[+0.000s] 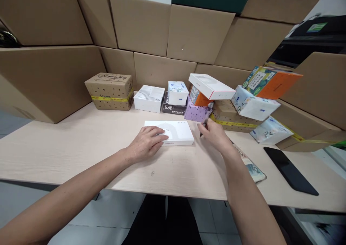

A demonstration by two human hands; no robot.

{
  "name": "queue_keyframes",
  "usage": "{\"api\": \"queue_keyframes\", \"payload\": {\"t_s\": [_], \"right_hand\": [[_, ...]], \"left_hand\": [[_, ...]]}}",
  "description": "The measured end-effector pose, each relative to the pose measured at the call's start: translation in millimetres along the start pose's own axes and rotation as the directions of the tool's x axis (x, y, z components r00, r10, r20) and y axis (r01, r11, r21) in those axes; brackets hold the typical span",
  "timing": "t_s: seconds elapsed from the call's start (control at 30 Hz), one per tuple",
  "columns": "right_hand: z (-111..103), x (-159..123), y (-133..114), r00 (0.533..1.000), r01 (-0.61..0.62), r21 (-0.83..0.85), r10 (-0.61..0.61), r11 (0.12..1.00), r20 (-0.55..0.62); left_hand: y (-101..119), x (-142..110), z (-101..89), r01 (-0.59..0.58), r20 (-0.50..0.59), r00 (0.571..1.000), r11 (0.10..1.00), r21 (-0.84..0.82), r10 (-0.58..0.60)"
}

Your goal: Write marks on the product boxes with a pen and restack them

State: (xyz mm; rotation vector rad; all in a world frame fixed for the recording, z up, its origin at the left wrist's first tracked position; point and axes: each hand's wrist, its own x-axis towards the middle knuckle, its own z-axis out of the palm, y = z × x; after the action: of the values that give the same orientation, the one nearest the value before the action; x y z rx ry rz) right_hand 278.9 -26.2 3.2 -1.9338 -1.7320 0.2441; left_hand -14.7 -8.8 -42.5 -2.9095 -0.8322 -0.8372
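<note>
A flat white box [178,131] lies on the table in front of me, with a pale rounded picture on its lid. Resting on its left part is my left hand [148,140], palm down and fingers stretched out over the lid. To the right of the box, my right hand [214,135] is raised a little above the table. Its fingers close on a slim dark pen-like tool [208,111], held upright and slightly tilted. The tool is blurred, so its exact kind is unclear, and the tip points down near the table.
Behind stand a brown carton [112,92], a white box [149,98], a tissue pack [177,93] and a purple box [196,110]. A white box [211,85] tops a stack. Right are an orange box [278,83], a banknote-patterned pouch [254,169] and a black slab [290,171].
</note>
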Motion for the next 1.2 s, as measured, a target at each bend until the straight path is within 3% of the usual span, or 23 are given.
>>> {"api": "queue_keyframes", "payload": {"t_s": [0.1, 0.23, 0.43, 0.53, 0.67, 0.77, 0.9, 1.2], "right_hand": [[-2, 1, 8, 0.98, 0.012, -0.223, 0.033, 0.975, 0.197], [5, 1, 10, 0.938, 0.022, -0.275, 0.075, 0.961, 0.337], [8, 3, 7, 0.971, -0.071, -0.304, 0.135, 0.95, 0.197], [-8, -2, 9, 0.984, -0.155, -0.255, 0.174, 0.954, 0.051], [-38, -26, 29, 0.953, -0.298, -0.256, 0.272, 0.92, -0.134], [-48, -51, 58, 0.95, -0.313, -0.328, 0.299, 0.891, -0.093], [-43, -74, 86, 0.949, -0.28, -0.363, 0.314, 0.889, 0.036], [-37, -81, 84, 0.963, -0.267, -0.273, 0.268, 0.924, -0.033]], "left_hand": [[-3, -1, -1.2, 0.016, 0.002, 1.0, 1.0, 0.009, -0.016], [-4, -1, -0.5, 0.028, -0.018, 0.999, 0.999, 0.043, -0.027], [-7, -2, 5.0, 0.037, -0.053, 0.998, 0.994, 0.106, -0.032], [-9, -2, 9.0, 0.069, -0.105, 0.993, 0.983, 0.172, -0.051], [-7, -2, 9.8, 0.103, -0.168, 0.983, 0.973, 0.205, -0.068], [-3, -1, 6.6, 0.101, -0.219, 0.974, 0.975, 0.198, -0.057], [1, 1, 4.4, 0.063, -0.243, 0.97, 0.976, 0.208, -0.011], [4, 0, 8.2, -0.002, -0.178, 0.983, 0.983, 0.182, 0.035]]}}
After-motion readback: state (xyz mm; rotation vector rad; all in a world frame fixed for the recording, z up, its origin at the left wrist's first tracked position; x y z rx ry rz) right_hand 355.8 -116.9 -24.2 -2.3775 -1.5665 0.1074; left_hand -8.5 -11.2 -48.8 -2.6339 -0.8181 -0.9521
